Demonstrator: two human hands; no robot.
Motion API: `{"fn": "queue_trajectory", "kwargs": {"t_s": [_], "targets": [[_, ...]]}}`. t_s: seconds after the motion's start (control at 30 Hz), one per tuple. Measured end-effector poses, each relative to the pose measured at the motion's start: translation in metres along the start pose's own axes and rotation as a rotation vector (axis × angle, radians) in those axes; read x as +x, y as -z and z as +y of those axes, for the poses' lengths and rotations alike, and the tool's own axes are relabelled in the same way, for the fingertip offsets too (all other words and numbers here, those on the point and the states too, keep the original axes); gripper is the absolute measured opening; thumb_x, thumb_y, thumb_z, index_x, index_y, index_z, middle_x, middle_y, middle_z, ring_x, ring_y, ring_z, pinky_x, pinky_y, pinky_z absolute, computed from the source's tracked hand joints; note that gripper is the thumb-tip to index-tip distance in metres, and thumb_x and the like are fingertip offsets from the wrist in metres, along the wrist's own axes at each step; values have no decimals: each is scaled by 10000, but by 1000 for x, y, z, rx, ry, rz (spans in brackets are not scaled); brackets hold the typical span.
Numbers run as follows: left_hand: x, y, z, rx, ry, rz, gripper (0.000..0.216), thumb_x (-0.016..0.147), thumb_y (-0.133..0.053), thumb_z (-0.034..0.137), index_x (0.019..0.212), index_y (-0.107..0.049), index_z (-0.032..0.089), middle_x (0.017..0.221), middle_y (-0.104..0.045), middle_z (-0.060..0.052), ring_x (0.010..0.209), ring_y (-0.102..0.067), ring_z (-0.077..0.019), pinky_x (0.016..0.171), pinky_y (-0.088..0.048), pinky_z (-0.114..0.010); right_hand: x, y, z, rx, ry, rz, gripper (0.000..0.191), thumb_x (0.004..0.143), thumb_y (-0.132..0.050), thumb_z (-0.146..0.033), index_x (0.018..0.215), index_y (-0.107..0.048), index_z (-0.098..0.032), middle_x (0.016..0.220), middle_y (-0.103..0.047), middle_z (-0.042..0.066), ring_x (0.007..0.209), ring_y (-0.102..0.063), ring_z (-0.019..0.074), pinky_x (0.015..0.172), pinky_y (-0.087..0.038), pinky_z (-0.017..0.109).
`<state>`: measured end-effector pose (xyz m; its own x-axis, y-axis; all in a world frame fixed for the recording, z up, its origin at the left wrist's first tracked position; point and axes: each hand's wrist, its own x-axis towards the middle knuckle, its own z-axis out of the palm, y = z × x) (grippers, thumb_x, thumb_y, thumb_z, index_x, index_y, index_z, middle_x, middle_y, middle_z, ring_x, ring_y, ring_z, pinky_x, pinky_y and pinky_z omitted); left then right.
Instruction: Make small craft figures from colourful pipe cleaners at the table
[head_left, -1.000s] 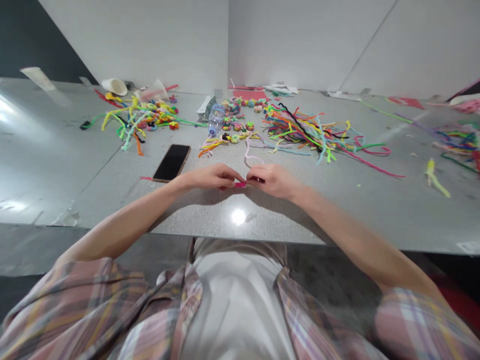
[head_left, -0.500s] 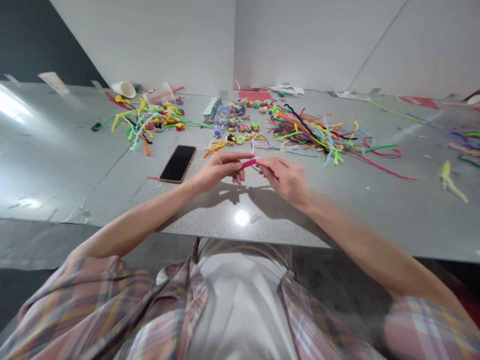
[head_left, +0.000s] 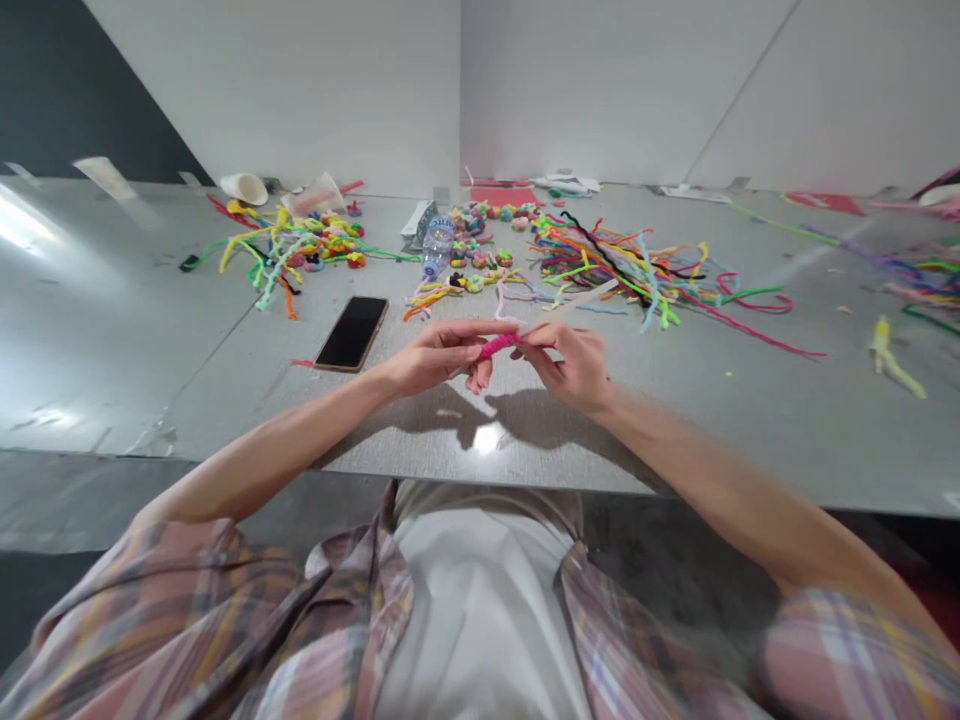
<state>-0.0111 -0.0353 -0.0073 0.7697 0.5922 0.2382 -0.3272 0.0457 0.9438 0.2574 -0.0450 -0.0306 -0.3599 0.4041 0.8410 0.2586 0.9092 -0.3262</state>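
A bright pink pipe cleaner (head_left: pixel 498 346), coiled tightly, spans the gap between my two hands above the near part of the table. My left hand (head_left: pixel 433 356) pinches the coil's left end, its index finger stretched along the top. At the other end, my right hand (head_left: pixel 568 362) has thumb and fingers closed on the coil. A pale, thin stick like a straw (head_left: pixel 581 302) slants up and right from behind my right fingers. How it joins the coil is hidden by the fingers.
A phone (head_left: pixel 352 333) lies left of my hands. Beyond are a plastic bottle (head_left: pixel 437 247), a large heap of loose pipe cleaners (head_left: pixel 600 262) and a smaller mixed pile (head_left: pixel 315 243). White cups (head_left: pixel 244 188) lie tipped at the back left. A yellow twisted piece (head_left: pixel 891 358) is far right.
Both hands have come slightly nearer to me with the pink coil. The coil shows more clearly, and the pale stick now sticks out visibly past my right hand.
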Motion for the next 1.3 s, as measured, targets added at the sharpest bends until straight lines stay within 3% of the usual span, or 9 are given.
{"fn": "queue_trajectory", "kwargs": {"t_s": [0.23, 0.43, 0.63, 0.77, 0.9, 1.13, 1.3], "targets": [[1, 5, 1, 43, 83, -27, 476, 1087, -794, 396, 1519, -668, 243, 887, -785, -56, 744, -736, -154, 692, -536, -247, 7, 1, 5, -56, 62, 18, 116, 1115, -723, -203, 1111, -741, -317, 1029, -843, 12, 926, -805, 199, 853, -635, 368], [7, 4, -4, 135, 99, 1, 391, 1073, -740, 292, 1452, -645, 274, 1178, -734, -62, 811, -599, -108, 735, -444, -253, 5, 4, 12, -136, 54, -85, 118, 1140, -671, -221, 1112, -750, -304, 1107, -849, 34, 1025, -806, 217, 935, -626, 379], [8, -5, -8, 337, 88, 171, 430, 917, -626, 196, 1342, -645, 260, 909, -582, 17, 760, -479, -149, 698, -356, -288, 1, 2, 13, -250, -35, -202, 175, 1180, -614, -307, 1101, -767, -271, 1097, -860, 67, 976, -797, 215, 859, -586, 344], [8, -16, -11, 569, 62, 267, 198, 1023, -628, 299, 1209, -603, 238, 916, -564, 13, 793, -470, -158, 721, -363, -293, 0, 0, 11, -209, -149, -243, 240, 1186, -606, -383, 1101, -789, -253, 1049, -861, 74, 886, -768, 209, 796, -550, 338], [10, -15, -15, 721, -13, 312, 210, 1096, -671, 403, 1117, -564, 223, 840, -518, 41, 751, -438, -136, 711, -339, -283, 0, -4, 11, -52, -227, -188, 274, 1161, -666, -460, 1083, -816, -245, 982, -847, 62, 813, -730, 192, 763, -554, 332], [12, -6, -20, 447, -76, 268, 366, 1109, -688, 560, 1048, -569, 219, 754, -469, 65, 643, -383, -107, 600, -292, -258, 7, -10, 5, 169, -460, -55, 366, 1007, -863, -586, 968, -867, -221, 840, -823, 44, 638, -671, 156, 606, -538, 305], [10, 1, -15, 361, -112, 145, 409, 1106, -709, 586, 1020, -585, 205, 789, -536, 38, 647, -412, -94, 607, -327, -245, 13, -5, 1, 333, -575, -160, 362, 974, -887, -576, 931, -872, -218, 815, -814, 30, 614, -659, 139, 570, -531, 278]]}}
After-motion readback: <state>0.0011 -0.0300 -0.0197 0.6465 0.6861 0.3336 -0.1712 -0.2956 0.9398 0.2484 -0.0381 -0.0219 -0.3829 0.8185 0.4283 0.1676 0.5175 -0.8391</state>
